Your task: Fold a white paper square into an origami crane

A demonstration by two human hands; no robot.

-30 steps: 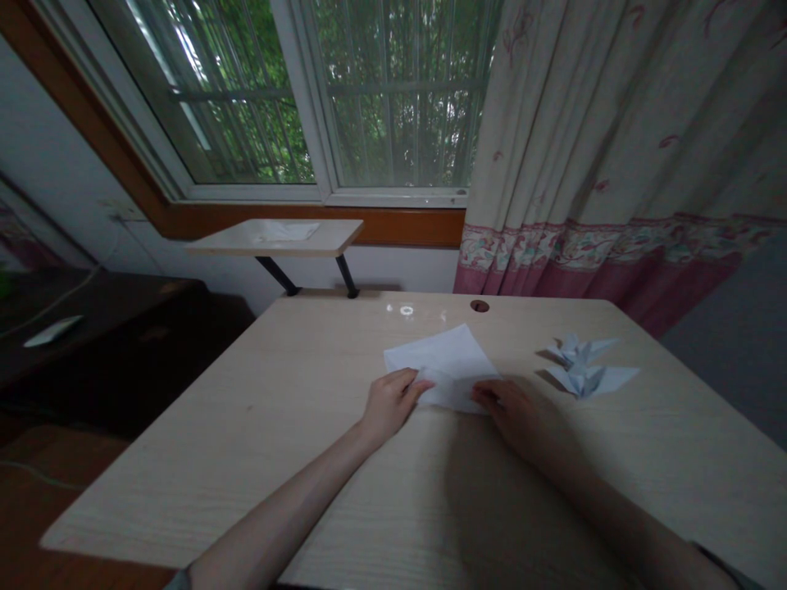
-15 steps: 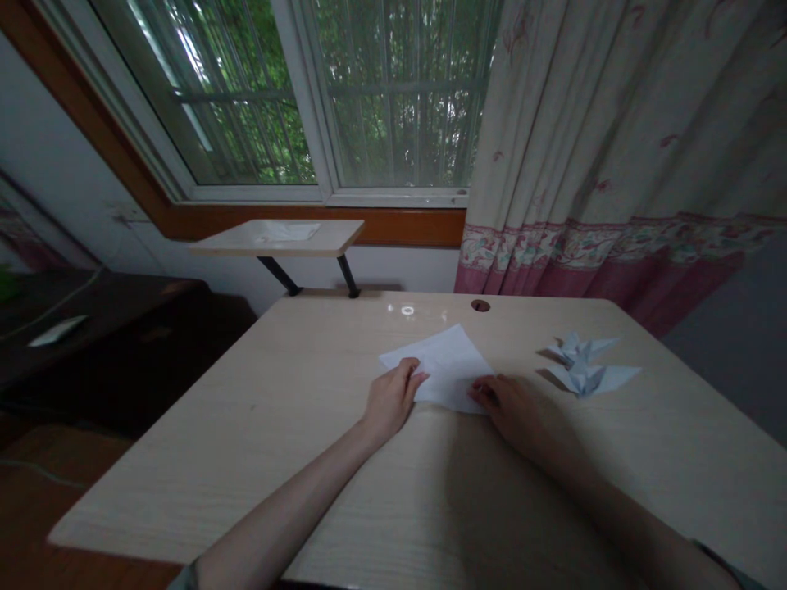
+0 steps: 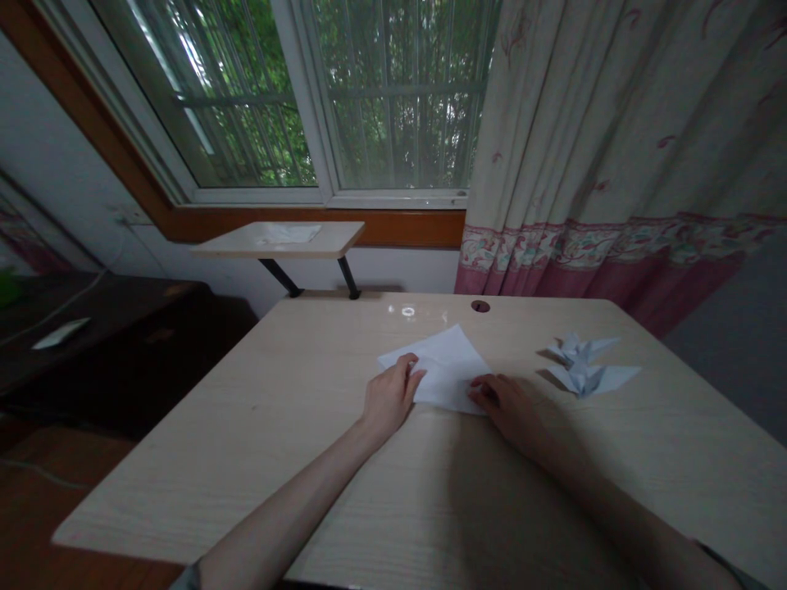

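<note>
A white sheet of paper [image 3: 448, 360] lies at an angle on the pale wooden desk [image 3: 276, 459], between my two hands. My left hand [image 3: 391, 395] grips its left side, thumb and fingers closed on the edge. At the lower right corner, my right hand [image 3: 501, 405] pinches the paper with bent fingers. Part of the near edge is covered by the hands. To the right of my right hand stand two folded paper cranes [image 3: 590, 378], close together with their wings spread.
A small raised shelf [image 3: 332, 239] on black legs stands at the desk's back left, bearing white paper [image 3: 290, 233]. A round cable hole [image 3: 480, 306] sits near the back edge. Behind are a window and a floral curtain [image 3: 541, 164]. A dark table [image 3: 111, 328] is at left.
Almost nothing differs. The paper and my left hand have shifted very slightly left; both hands keep their hold on it.
</note>
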